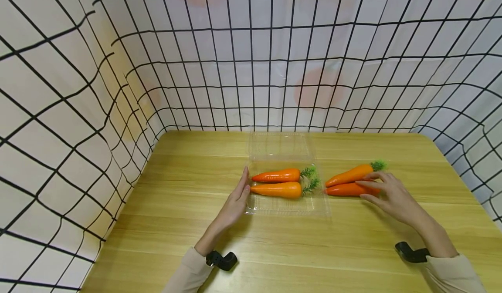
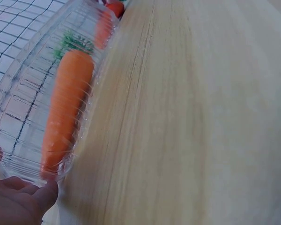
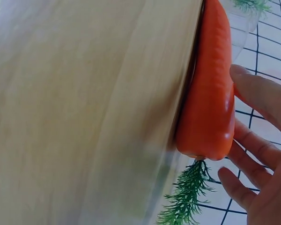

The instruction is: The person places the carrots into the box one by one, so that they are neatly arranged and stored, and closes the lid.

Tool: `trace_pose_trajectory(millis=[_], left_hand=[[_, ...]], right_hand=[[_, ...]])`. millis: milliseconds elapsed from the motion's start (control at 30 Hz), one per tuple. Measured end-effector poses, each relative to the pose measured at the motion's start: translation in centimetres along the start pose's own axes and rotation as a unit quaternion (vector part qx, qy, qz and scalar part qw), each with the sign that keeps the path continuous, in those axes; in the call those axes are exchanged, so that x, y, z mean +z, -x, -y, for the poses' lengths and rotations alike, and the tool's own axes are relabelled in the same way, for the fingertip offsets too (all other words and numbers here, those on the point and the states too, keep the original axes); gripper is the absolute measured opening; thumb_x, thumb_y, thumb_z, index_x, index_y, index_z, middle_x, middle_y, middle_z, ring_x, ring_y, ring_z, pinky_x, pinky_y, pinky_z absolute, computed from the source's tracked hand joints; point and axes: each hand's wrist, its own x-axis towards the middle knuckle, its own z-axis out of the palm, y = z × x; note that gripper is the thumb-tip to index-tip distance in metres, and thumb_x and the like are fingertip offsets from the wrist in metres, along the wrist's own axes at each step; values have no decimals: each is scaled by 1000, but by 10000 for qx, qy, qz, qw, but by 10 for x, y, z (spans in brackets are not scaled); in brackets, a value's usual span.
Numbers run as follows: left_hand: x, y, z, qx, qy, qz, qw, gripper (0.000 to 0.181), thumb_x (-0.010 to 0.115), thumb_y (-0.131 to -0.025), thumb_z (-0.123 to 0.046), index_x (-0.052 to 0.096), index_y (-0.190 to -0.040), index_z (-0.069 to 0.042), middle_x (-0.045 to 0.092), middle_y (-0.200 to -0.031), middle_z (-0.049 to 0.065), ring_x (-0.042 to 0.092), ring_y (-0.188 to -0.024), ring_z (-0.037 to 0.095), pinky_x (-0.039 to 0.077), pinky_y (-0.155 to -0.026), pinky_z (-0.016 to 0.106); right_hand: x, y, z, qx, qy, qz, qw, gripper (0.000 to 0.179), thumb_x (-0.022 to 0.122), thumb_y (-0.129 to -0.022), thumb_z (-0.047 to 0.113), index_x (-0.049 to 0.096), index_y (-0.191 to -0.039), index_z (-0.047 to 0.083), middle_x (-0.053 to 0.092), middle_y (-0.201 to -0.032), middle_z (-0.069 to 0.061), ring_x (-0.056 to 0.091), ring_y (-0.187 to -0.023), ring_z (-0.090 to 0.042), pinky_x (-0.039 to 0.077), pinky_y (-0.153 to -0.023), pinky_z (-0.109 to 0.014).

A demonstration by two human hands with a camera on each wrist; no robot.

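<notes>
On the table lies a clear plastic box (image 1: pixel 290 207) with its lid folded back. Two orange carrots with green tops are inside: a nearer carrot (image 1: pixel 280 190) and a farther carrot (image 1: pixel 276 175). My left hand (image 1: pixel 232 203) rests along the box's left end, fingers extended, the thumb at its near corner (image 2: pixel 25 199). Right of the box lie a red-orange carrot (image 1: pixel 345 190) and, behind it, a lighter orange carrot (image 1: pixel 353 174). Over the red-orange carrot's leafy end reaches my right hand (image 1: pixel 394 199), fingers spread; its thumb (image 3: pixel 255 86) is close against the carrot, and whether it touches is unclear.
The wooden table (image 1: pixel 164 223) runs up to a black wire grid (image 1: pixel 270 73) backed by pale cloth, which also stands along both sides. The box's transparent lid (image 1: pixel 280 145) extends toward the back grid. A black wrist camera (image 1: pixel 222 260) sits on the left wrist.
</notes>
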Motion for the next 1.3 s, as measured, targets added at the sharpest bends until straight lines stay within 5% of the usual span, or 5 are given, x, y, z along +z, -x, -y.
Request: trace_pose_trajectory(millis=[133, 333, 767, 967, 1300], left_hand=[[0, 1, -1, -13, 0, -14, 10000, 59, 28, -115, -14, 2, -168, -16, 9, -175, 10, 17, -161, 32, 16, -131, 51], [0, 0, 0, 2, -22, -25, 10000, 59, 28, -115, -14, 3, -168, -16, 10, -175, 11, 17, -160, 32, 15, -131, 51], [0, 0, 0, 33, 5, -28, 10000, 59, 28, -115, -14, 3, -168, -15, 9, -175, 10, 17, -161, 31, 15, -131, 50], [0, 0, 1, 34, -45, -26, 10000, 59, 28, -115, -13, 3, -168, -15, 9, -175, 10, 17, -161, 31, 13, -131, 51], [0, 1, -1, 1, 25, -12, 10000, 59, 27, -115, -14, 2, -168, -16, 8, -175, 10, 15, -161, 30, 13, -131, 50]], right_hand=[[1, 2, -3, -151, 50, -61, 9999, 45, 90, -70, 2, 80, -113, 9, 63, -113, -9, 51, -102, -22, 38, -82, -30], [1, 1, 1, 326, -122, 447, 9984, 34, 87, -79, 5, 80, -112, 5, 62, -114, -9, 49, -103, -12, 42, -77, -25], [-1, 0, 3, 694, -354, 945, 9925, 38, 81, -89, 12, 75, -126, 6, 67, -127, -17, 63, -111, -41, 53, -82, -55], [3, 5, 1, 152, -139, 510, 9985, 49, 87, -79, 6, 76, -126, 15, 70, -116, -7, 64, -100, -19, 55, -75, -35], [-4, 13, -1, 219, -507, 198, 9983, 47, 85, -80, 1, 76, -126, 10, 64, -118, -4, 42, -109, 13, 40, -84, -16]])
